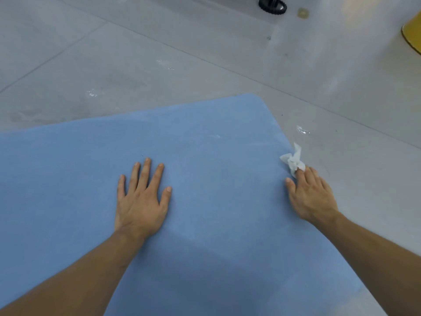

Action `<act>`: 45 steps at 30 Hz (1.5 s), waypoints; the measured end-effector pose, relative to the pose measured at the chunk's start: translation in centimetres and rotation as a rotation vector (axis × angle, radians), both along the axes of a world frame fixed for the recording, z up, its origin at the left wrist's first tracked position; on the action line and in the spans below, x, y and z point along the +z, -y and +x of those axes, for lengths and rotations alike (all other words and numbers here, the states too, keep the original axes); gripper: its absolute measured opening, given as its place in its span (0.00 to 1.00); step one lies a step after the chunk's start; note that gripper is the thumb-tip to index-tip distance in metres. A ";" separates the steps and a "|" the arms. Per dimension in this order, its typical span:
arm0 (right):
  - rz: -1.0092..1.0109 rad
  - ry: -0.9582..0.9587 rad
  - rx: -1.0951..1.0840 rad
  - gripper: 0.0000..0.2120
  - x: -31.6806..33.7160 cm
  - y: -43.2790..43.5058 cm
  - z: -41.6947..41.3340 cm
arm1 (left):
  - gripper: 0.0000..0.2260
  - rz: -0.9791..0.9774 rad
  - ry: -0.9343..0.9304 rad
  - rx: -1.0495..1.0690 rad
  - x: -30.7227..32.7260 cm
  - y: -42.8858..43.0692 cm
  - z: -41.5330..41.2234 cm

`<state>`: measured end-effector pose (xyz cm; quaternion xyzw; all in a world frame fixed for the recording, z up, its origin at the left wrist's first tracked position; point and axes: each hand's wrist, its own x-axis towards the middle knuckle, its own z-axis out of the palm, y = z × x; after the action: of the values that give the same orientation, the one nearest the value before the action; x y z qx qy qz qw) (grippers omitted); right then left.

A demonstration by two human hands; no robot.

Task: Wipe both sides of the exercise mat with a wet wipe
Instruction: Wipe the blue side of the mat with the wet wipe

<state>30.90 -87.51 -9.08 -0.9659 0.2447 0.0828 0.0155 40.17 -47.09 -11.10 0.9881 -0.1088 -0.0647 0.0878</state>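
Roughly, exercise mat (216, 201): lay flat on the floor (159, 53), filling the near and left part of the view; one rounded corner pointed away and to the right.
Mat axis: one edge ran off leftward from that corner and the other came back along the right toward the person; both were cut off, so the long axis could not be told.
Mat material: blue, soft-looking foam with a fine matte grain and faint pale smudges near the far corner.
Left hand (141, 201): palm down on the mat's middle, fingers straight and spread wide, holding nothing.
Right hand (312, 197): at the mat's right edge, fingers nearly straight, tips pressing on the wet wipe (293, 160); thumb apart, on the mat.
Wet wipe: white, thin, crumpled into a twisted wad on the mat's right edge, sticking up beyond the fingertips.
Floor: grey, smooth, slightly glossy, with seam lines and small white scuffs.
Far floor: black wheel (272, 4), small pale disc (303, 13), yellow curved object (412, 33).
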 end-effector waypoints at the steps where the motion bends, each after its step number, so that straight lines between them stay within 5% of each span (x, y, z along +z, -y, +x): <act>1: 0.031 0.002 -0.030 0.36 0.0 0.1 -0.1 | 0.33 -0.001 0.001 -0.001 0.0 0.0 0.0; 4: 0.145 0.032 -0.035 0.36 0.0 -1.4 0.1 | 0.32 -0.001 0.003 -0.009 -0.3 -0.1 0.0; 8: 0.228 0.048 0.176 0.44 -0.5 -6.8 -1.1 | 0.29 -0.005 0.003 -0.006 -0.4 0.0 0.0; 12: 0.282 0.091 0.372 0.40 -1.0 -13.3 -3.4 | 0.28 -0.015 -0.006 -0.009 -0.1 -0.1 0.1; 20: 0.263 0.164 0.691 0.35 -1.9 -22.8 -8.5 | 0.33 -0.018 -0.013 -0.026 -0.3 -0.2 0.0; 26: 0.151 0.139 0.780 0.34 -1.5 -21.7 -9.6 | 0.32 -0.032 0.027 -0.015 -1.0 0.0 -2.1; 35: 0.071 0.090 0.720 0.33 -0.8 -16.8 -8.0 | 0.31 -0.042 0.044 -0.036 -1.3 0.0 -5.6; 45: -0.020 0.002 0.158 0.44 0.0 -2.3 -6.7 | 0.30 -0.019 0.070 -0.070 -1.8 -0.4 -6.6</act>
<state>24.18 -85.22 -9.06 -0.9824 0.1684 0.0804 -0.0003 33.54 -46.74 -12.88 0.9844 -0.1470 -0.0323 0.0911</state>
